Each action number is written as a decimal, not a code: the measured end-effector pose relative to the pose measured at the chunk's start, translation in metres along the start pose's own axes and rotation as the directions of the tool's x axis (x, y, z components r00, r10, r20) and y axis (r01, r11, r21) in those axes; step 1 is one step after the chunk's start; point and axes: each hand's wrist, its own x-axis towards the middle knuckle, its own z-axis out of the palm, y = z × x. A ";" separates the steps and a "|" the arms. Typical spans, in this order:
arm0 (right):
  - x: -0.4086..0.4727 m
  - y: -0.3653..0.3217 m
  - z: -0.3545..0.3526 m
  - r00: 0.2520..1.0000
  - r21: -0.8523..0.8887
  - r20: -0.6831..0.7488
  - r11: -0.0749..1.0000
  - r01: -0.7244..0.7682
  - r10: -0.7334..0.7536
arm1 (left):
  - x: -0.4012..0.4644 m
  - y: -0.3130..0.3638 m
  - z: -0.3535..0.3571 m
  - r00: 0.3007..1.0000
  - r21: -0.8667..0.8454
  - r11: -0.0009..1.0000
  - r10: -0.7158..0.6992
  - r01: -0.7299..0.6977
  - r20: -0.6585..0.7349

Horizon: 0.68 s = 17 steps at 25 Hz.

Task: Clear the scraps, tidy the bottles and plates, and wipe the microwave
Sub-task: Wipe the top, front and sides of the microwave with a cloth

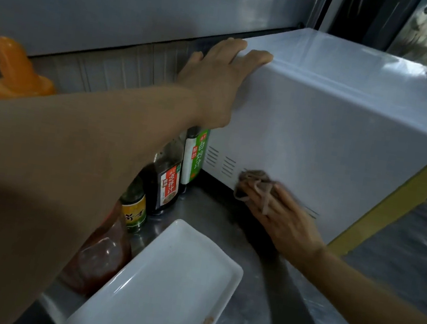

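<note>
Here, left hand [218, 80] flat and open, steadying microwave [335, 129] — stiff, heavy, slick; right hand [281, 215] pressing soft, limp rag [252, 182] low on its side.

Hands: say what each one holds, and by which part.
The right hand presses a bunched brown cloth flat against the microwave's lower side. The left hand holds nothing, fingers resting on the microwave's top corner.
</note>
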 end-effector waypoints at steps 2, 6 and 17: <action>-0.031 0.005 0.005 1.000 -0.046 -0.011 0.999 -0.006 0.006 | 0.000 0.000 0.000 1.000 -0.014 1.000 0.002 -0.002 -0.001; 0.009 -0.005 -0.002 0.998 -0.010 0.051 1.000 0.021 -0.021 | -0.001 -0.002 0.004 1.000 -0.005 1.000 0.004 -0.004 -0.016; -0.092 0.013 0.028 0.995 -0.078 -0.085 0.995 -0.056 0.049 | 0.000 0.007 0.004 0.998 -0.028 0.999 -0.033 0.031 -0.051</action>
